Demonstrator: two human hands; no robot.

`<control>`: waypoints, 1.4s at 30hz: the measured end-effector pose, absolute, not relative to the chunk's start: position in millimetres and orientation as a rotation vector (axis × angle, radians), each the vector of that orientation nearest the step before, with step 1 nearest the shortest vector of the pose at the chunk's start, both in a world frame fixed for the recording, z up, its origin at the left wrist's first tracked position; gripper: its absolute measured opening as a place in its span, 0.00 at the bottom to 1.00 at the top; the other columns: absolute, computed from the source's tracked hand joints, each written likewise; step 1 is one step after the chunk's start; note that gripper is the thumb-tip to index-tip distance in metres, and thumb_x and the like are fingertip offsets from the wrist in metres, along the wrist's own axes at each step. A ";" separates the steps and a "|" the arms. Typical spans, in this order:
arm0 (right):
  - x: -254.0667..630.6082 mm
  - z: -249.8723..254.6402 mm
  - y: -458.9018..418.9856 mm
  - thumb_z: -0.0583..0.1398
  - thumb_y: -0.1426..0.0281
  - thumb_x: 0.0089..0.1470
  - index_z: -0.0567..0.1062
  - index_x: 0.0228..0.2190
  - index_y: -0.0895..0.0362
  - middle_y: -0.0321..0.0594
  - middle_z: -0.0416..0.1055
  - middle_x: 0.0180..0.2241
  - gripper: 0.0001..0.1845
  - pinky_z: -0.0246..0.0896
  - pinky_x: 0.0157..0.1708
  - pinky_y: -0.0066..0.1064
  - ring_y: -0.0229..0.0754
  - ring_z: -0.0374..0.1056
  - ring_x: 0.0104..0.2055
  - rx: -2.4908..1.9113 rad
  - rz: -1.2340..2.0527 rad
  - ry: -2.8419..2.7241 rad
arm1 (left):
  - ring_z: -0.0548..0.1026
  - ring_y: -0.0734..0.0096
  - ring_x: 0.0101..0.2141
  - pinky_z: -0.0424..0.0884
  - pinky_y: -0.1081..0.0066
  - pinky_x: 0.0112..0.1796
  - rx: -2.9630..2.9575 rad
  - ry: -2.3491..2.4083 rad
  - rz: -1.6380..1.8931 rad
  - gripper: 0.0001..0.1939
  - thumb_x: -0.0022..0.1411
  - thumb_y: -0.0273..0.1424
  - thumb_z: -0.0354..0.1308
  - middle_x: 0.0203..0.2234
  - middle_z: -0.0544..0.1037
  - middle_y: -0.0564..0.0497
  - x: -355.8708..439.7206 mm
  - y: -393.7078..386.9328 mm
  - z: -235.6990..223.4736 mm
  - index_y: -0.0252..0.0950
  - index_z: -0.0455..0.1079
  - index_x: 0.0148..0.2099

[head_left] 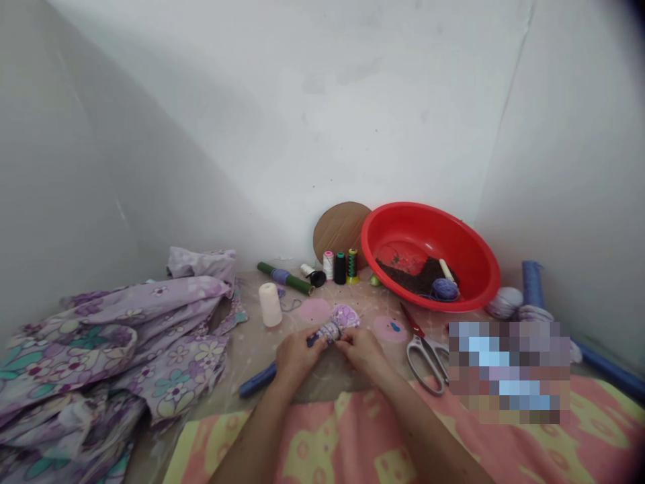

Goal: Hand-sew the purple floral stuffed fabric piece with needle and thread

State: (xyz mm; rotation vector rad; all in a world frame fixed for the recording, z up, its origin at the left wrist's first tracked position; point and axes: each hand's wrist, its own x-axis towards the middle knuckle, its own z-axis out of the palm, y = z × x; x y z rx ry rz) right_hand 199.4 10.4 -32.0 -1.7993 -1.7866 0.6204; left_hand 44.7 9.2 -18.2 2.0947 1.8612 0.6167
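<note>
Basically a two-point hold: my left hand [299, 353] and right hand [360, 346] both closed down on one piece, the wrapped rod [330, 331], low and central over the tabletop [252, 346]. Left thumb and fingers are shut around the cord-wound section, no gap showing; reads to me as the anchor, so the windings can't slip or spin. What looks like the tail of the same blue rod runs out past my left wrist; my hand hides the join, so can't confirm it's one length. Right thumb and fingertips are pinched together at the neck, just below the floral cloth head [346, 314]. Cord or cloth between those tips? Too small to tell. Guess: the pinch is there for tension and fine control. Layout looks reach-driven. Scissors [422, 335] lie right of my right hand, handles toward me, probably for a quick grab. White thread cone [271, 304] stands upright on the left; three thread spools [340, 269] line up near the wall, likely parked out of the way. Red basin [423, 218] is tilted, back side raised toward the wall, dark loose stuff and a purple yarn ball [445, 290] inside.
</note>
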 end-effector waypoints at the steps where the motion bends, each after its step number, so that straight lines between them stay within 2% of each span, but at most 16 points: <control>1: 202.8 -29.1 9.7 0.54 0.67 0.44 0.72 0.22 0.57 0.35 0.68 0.19 0.09 0.48 0.20 0.22 0.33 0.62 0.22 -1.804 0.596 -1.818 | 0.69 0.70 0.39 0.61 0.76 0.35 2.090 1.869 0.608 0.19 0.52 0.46 0.45 0.38 0.73 0.55 44.8 9.1 -18.3 0.51 0.64 0.46; 7: 207.6 -18.3 5.4 0.54 0.68 0.44 0.73 0.21 0.57 0.37 0.69 0.19 0.10 0.47 0.20 0.23 0.35 0.62 0.23 -1.859 0.562 -1.932 | 0.69 0.69 0.40 0.61 0.76 0.36 2.056 1.901 0.588 0.20 0.52 0.45 0.45 0.39 0.73 0.53 46.7 8.0 -16.0 0.49 0.64 0.47; 18: 200.9 -6.8 -2.6 0.52 0.72 0.43 0.73 0.24 0.55 0.38 0.71 0.25 0.10 0.45 0.22 0.24 0.37 0.64 0.29 -1.880 0.405 -2.029 | 0.69 0.69 0.39 0.61 0.76 0.34 2.091 1.879 0.624 0.20 0.53 0.46 0.44 0.39 0.73 0.55 45.2 8.2 -17.7 0.50 0.64 0.46; 32: 182.1 -17.3 0.1 0.47 0.69 0.51 0.71 0.30 0.55 0.43 0.72 0.28 0.13 0.49 0.25 0.26 0.40 0.66 0.30 -1.953 0.158 -1.972 | 0.70 0.68 0.39 0.61 0.75 0.34 2.102 1.891 0.628 0.19 0.52 0.47 0.44 0.39 0.73 0.55 45.0 9.2 -21.4 0.52 0.65 0.46; 42: 186.8 -13.5 1.1 0.49 0.65 0.50 0.72 0.27 0.54 0.40 0.72 0.29 0.13 0.48 0.25 0.26 0.40 0.66 0.32 -1.917 0.316 -1.913 | 0.69 0.68 0.40 0.61 0.75 0.35 2.076 1.905 0.599 0.20 0.52 0.46 0.45 0.40 0.73 0.54 47.0 7.0 -18.6 0.50 0.64 0.46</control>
